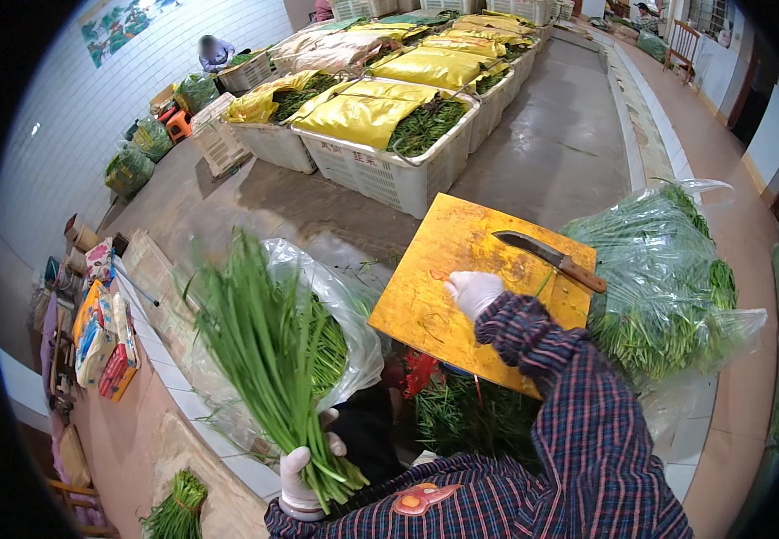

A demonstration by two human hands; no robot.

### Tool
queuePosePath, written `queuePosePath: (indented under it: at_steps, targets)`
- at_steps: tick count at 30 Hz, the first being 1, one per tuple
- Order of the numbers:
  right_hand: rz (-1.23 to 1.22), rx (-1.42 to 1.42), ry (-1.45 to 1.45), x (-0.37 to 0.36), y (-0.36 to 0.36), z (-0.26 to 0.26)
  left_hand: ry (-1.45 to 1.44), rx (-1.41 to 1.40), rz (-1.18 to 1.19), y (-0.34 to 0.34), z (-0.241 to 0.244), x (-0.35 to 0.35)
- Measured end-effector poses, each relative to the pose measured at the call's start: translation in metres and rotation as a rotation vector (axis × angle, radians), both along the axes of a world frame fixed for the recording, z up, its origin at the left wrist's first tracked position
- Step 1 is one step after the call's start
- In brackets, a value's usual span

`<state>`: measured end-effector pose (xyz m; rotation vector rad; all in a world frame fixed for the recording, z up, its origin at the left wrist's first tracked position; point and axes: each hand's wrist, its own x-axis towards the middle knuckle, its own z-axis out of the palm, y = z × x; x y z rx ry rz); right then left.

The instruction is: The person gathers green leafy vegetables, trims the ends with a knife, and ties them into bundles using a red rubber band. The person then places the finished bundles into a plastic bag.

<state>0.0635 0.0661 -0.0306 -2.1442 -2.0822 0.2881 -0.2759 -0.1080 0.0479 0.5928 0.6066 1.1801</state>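
Observation:
A bunch of long green garlic chives (pixel 265 343) is gripped near its cut ends by my left hand (pixel 300 471), leaves pointing up and away. My gloved right hand (pixel 476 293) is over the yellow cutting board (pixel 423 236), fingers curled. By its fingertips shows a small red band (pixel 438 275); whether they pinch it is unclear. A knife with a wooden handle (pixel 551 259) lies on the board, right of that hand, blade towards the far side. Behind the held bunch, an open clear plastic bag (pixel 362 337) contains more chives (pixel 329 343).
Right of the board lies a clear bag packed with chives (pixel 659 283). A banded bundle (pixel 184 502) rests at lower left. Loose greens (pixel 477 418) lie below the board. White crates (pixel 369 172) under yellow sacks (pixel 362 111) stand ahead. Another person (pixel 215 54) sits at far left.

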Motion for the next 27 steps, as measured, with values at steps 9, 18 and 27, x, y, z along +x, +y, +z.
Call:
queuePosePath:
  at_steps: [9,18,27]
  targets:
    - [0.103,0.043,0.15,0.016,-0.017,0.003,0.306,0.011,-0.201,0.077,0.003,0.088]
    - [0.046,0.167,-0.08,0.073,-0.098,-0.005,0.807,0.357,-0.221,0.146,-0.043,0.212]
    - [-0.095,0.092,-0.102,0.092,-0.109,-0.007,1.962,0.403,-0.413,0.153,-0.071,0.284]
